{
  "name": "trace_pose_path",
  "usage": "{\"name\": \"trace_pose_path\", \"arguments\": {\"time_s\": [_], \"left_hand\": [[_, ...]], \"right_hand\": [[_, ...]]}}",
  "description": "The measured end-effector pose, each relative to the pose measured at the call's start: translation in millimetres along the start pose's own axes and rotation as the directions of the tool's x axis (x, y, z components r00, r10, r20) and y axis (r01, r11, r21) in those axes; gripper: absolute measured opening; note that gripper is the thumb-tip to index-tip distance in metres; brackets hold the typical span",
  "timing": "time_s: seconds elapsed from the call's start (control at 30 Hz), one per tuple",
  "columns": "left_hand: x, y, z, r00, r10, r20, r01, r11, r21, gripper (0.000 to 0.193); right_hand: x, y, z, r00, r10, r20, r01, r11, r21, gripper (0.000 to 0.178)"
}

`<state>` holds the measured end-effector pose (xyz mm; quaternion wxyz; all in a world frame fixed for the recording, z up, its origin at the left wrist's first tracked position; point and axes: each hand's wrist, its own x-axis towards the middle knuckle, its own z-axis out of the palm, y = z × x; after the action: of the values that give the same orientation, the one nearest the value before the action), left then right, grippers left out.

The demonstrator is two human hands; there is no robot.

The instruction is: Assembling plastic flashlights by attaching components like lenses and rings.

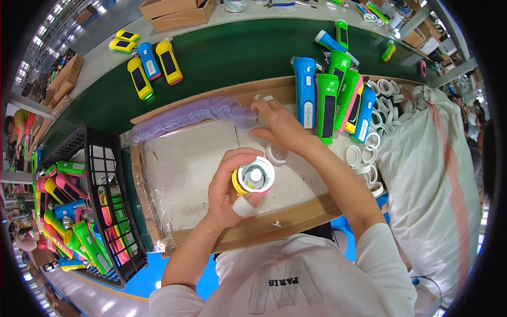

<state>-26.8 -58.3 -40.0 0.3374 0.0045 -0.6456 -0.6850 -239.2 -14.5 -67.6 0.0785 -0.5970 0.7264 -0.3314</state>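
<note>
My left hand (228, 185) is closed around a yellow flashlight (236, 182), its round silver reflector (256, 175) facing up with a white rim. White wrapping covers the tip of my left thumb. Farther off, my right hand (280, 124) has its thumb and forefinger around the near-right end of a long row of clear, purplish plastic discs (185, 117), apparently gripping the end disc by its edges. A loose white ring (277, 154) lies on the tray between my hands. To the right, several blue and green flashlights (327, 105) rest side by side.
A shallow cardboard tray (179, 195) lies before me. At left stands a black crate (113, 211) full of colored flashlights. White rings (364, 156) are heaped at right beside a large woven sack (430, 195). More flashlights (169, 62) lie on the green surface beyond.
</note>
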Motion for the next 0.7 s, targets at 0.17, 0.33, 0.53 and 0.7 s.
{"name": "trace_pose_path", "arguments": {"time_s": [0.17,0.33,0.53,0.7], "left_hand": [[2.0,6.2,2.1,0.991,-0.113,-0.077,0.115,0.993,0.018,0.07],[5.0,5.8,-2.6,0.998,-0.069,-0.005,0.069,0.996,-0.052,0.053],[0.7,5.8,3.7,0.984,-0.138,-0.113,0.119,0.981,-0.156,0.06],[-1.3,5.9,7.0,0.989,-0.113,-0.096,0.098,0.984,-0.15,0.058]], "right_hand": [[4.2,1.6,0.1,0.998,-0.01,0.058,0.012,0.999,-0.034,0.036],[0.9,-20.4,-36.5,0.999,0.029,0.031,-0.03,0.999,0.031,0.034],[-17.7,-69.3,-68.0,0.995,0.038,0.088,-0.086,0.77,0.633,0.035],[-60.5,-93.6,-59.0,0.991,-0.133,-0.022,0.131,0.909,0.396,0.034]]}}
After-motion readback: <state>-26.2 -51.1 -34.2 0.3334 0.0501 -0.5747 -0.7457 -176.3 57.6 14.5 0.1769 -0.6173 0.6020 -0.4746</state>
